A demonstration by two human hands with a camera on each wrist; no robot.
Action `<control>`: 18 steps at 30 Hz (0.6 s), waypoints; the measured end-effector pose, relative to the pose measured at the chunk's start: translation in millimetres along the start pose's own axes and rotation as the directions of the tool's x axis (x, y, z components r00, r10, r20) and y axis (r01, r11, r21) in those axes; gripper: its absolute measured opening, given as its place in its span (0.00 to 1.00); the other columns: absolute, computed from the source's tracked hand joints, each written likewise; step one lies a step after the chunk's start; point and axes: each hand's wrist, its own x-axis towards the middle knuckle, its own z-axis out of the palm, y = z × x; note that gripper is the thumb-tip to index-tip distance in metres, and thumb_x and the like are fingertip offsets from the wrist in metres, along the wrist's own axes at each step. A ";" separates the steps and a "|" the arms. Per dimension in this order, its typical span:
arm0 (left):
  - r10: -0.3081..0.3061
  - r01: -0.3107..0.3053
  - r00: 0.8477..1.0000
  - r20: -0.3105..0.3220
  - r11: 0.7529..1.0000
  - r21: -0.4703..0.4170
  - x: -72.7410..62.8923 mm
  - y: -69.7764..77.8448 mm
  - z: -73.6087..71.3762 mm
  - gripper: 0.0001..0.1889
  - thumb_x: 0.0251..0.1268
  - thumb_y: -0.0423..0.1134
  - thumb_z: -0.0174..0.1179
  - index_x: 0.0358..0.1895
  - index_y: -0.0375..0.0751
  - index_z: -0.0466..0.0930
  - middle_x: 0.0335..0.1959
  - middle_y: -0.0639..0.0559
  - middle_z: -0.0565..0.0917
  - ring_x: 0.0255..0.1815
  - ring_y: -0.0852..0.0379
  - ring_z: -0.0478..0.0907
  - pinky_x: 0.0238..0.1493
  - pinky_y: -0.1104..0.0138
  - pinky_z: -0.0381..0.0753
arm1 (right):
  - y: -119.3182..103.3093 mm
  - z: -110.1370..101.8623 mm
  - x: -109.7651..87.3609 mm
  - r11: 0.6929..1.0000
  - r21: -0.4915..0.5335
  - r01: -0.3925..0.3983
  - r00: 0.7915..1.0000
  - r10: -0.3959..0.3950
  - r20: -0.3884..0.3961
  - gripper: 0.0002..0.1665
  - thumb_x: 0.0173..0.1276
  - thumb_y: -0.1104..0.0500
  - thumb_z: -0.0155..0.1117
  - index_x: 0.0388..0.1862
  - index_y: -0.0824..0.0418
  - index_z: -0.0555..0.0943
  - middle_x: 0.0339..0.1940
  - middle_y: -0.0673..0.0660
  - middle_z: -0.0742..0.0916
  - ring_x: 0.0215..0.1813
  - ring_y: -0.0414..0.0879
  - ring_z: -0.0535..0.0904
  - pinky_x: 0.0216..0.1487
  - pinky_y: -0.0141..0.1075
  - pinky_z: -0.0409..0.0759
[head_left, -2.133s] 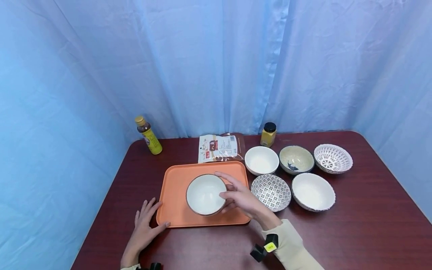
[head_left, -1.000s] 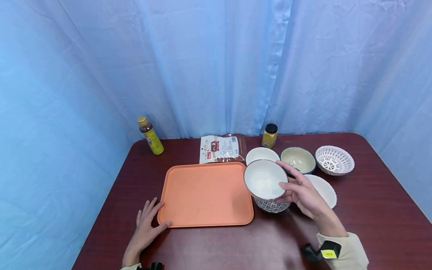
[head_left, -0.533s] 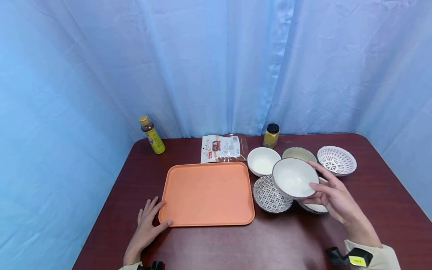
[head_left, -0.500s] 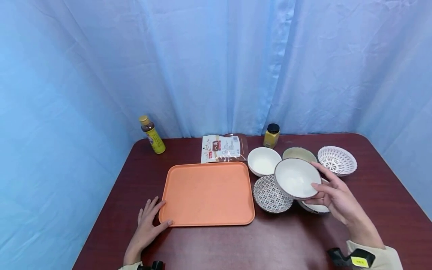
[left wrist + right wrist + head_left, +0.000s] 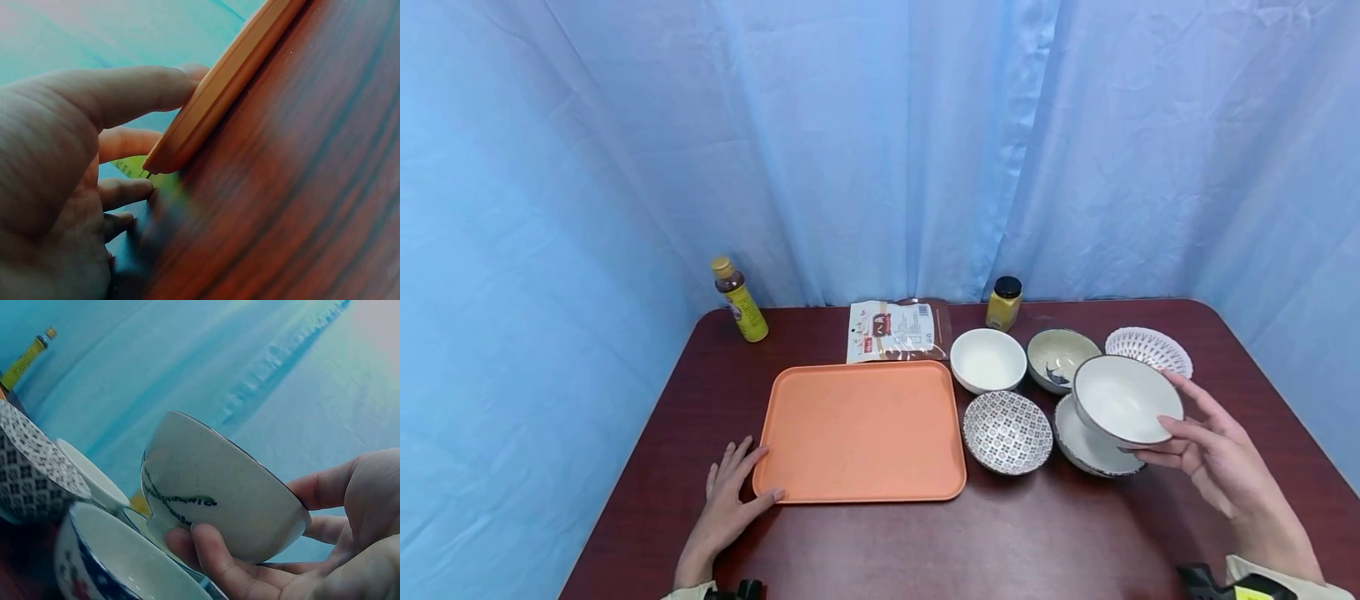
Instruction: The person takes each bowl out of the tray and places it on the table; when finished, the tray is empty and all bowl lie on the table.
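Note:
My right hand holds a white bowl with a thin brown rim, its fingers under the side and the thumb at the rim. The right wrist view shows a green painted stem on the outside of this bowl. In the head view it overlaps a white bowl with a dark speckled rim and part of a white lattice-patterned bowl. At the lower left, my left hand rests against the orange tray. Its thumb and fingers touch the tray's near-left corner, fairly straight.
Left of the held bowl stand a black-and-white patterned bowl, a plain white bowl and a beige bowl with a blue motif. Along the back are a yellow jar, a food packet and a yellow-labelled bottle.
My right hand has carried the white bowl from over the tray to the right, past the patterned bowl, to above the speckled-rim bowl. The left hand has stayed at the tray's corner.

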 end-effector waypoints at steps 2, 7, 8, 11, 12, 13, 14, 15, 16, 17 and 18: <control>0.001 -0.001 1.000 -0.002 1.000 0.000 -0.2 -0.2 -0.5 0.41 0.59 0.53 0.70 0.74 0.41 0.67 0.80 0.30 0.54 0.81 0.28 0.38 0.72 0.30 0.30 | -2.8 -5.8 -5.2 1.000 0.018 0.005 1.000 -0.005 -0.004 0.42 0.75 0.80 0.22 0.79 0.52 0.61 0.64 0.56 0.80 0.51 0.63 0.87 0.47 0.53 0.85; 0.002 -0.002 1.000 0.000 1.000 0.000 0.3 -0.4 -0.6 0.41 0.59 0.53 0.70 0.74 0.41 0.67 0.80 0.30 0.54 0.81 0.28 0.38 0.72 0.30 0.30 | -9.5 -18.9 -18.8 0.997 0.068 0.034 0.999 -0.032 -0.035 0.42 0.74 0.80 0.20 0.78 0.53 0.62 0.62 0.60 0.82 0.51 0.67 0.86 0.47 0.56 0.84; 0.002 -0.002 1.000 0.000 1.000 0.000 0.5 -0.4 -0.4 0.41 0.59 0.53 0.70 0.74 0.41 0.67 0.80 0.30 0.54 0.81 0.28 0.38 0.72 0.30 0.30 | -10.8 -21.2 -21.6 0.997 0.069 0.041 0.998 -0.038 -0.050 0.42 0.74 0.80 0.20 0.77 0.52 0.62 0.61 0.59 0.82 0.50 0.68 0.86 0.47 0.56 0.84; 0.005 -0.005 1.000 0.001 1.000 -0.003 0.9 -0.8 0.3 0.41 0.59 0.52 0.70 0.74 0.41 0.67 0.80 0.31 0.54 0.81 0.28 0.38 0.72 0.30 0.29 | -14.3 -27.7 -29.4 0.997 0.043 0.066 0.991 -0.060 -0.122 0.41 0.75 0.79 0.21 0.76 0.50 0.63 0.60 0.55 0.82 0.48 0.67 0.87 0.44 0.54 0.86; 0.005 -0.005 1.000 0.001 1.000 -0.005 0.9 -1.0 0.4 0.41 0.59 0.52 0.70 0.74 0.41 0.67 0.80 0.31 0.54 0.81 0.28 0.38 0.72 0.30 0.29 | -15.1 -29.8 -32.0 0.997 0.034 0.073 0.987 -0.067 -0.146 0.40 0.76 0.79 0.22 0.76 0.50 0.63 0.60 0.54 0.82 0.47 0.66 0.88 0.43 0.54 0.86; 0.007 -0.007 1.000 0.001 1.000 -0.007 0.8 -1.1 0.4 0.41 0.59 0.52 0.70 0.74 0.41 0.67 0.80 0.31 0.54 0.81 0.28 0.38 0.72 0.30 0.29 | -15.9 -31.7 -34.4 0.997 0.028 0.078 0.982 -0.072 -0.173 0.40 0.76 0.78 0.23 0.76 0.49 0.64 0.60 0.52 0.82 0.46 0.66 0.88 0.42 0.53 0.86; 0.007 -0.007 1.000 0.000 1.000 -0.011 0.6 -1.3 0.5 0.41 0.59 0.52 0.70 0.74 0.41 0.67 0.80 0.31 0.54 0.81 0.28 0.38 0.72 0.30 0.29 | -16.4 -33.6 -37.0 0.996 0.016 0.084 0.976 -0.079 -0.201 0.40 0.76 0.78 0.23 0.75 0.48 0.64 0.59 0.51 0.81 0.45 0.65 0.88 0.41 0.53 0.86; 0.008 -0.008 1.000 -0.001 1.000 -0.013 0.5 -1.3 0.4 0.41 0.59 0.52 0.70 0.74 0.41 0.67 0.80 0.31 0.54 0.81 0.28 0.38 0.72 0.30 0.29 | -16.8 -35.8 -39.5 0.995 0.019 0.093 0.972 -0.087 -0.220 0.40 0.76 0.78 0.24 0.75 0.48 0.64 0.58 0.50 0.81 0.45 0.65 0.88 0.41 0.52 0.87; 0.007 -0.007 1.000 0.000 1.000 -0.015 0.3 -1.1 0.3 0.41 0.59 0.52 0.70 0.74 0.41 0.67 0.80 0.31 0.54 0.81 0.28 0.38 0.72 0.30 0.29 | -17.1 -38.1 -42.5 0.995 0.025 0.101 0.966 -0.092 -0.240 0.39 0.76 0.78 0.24 0.75 0.48 0.65 0.58 0.50 0.81 0.45 0.65 0.88 0.40 0.53 0.87; 0.007 -0.007 1.000 0.000 1.000 -0.016 0.3 -1.0 0.3 0.40 0.59 0.52 0.70 0.74 0.41 0.67 0.80 0.31 0.54 0.81 0.28 0.38 0.72 0.30 0.29 | -17.2 -39.8 -45.3 0.994 0.027 0.110 0.960 -0.099 -0.263 0.39 0.76 0.78 0.24 0.74 0.47 0.65 0.58 0.49 0.80 0.44 0.65 0.88 0.40 0.52 0.87; 0.007 -0.007 1.000 -0.001 1.000 -0.016 0.3 -1.0 0.4 0.40 0.59 0.52 0.70 0.74 0.41 0.67 0.80 0.31 0.54 0.81 0.28 0.38 0.72 0.30 0.29 | -17.2 -42.4 -48.3 0.993 0.026 0.117 0.953 -0.105 -0.284 0.39 0.77 0.78 0.25 0.74 0.47 0.65 0.57 0.48 0.80 0.44 0.65 0.89 0.39 0.52 0.87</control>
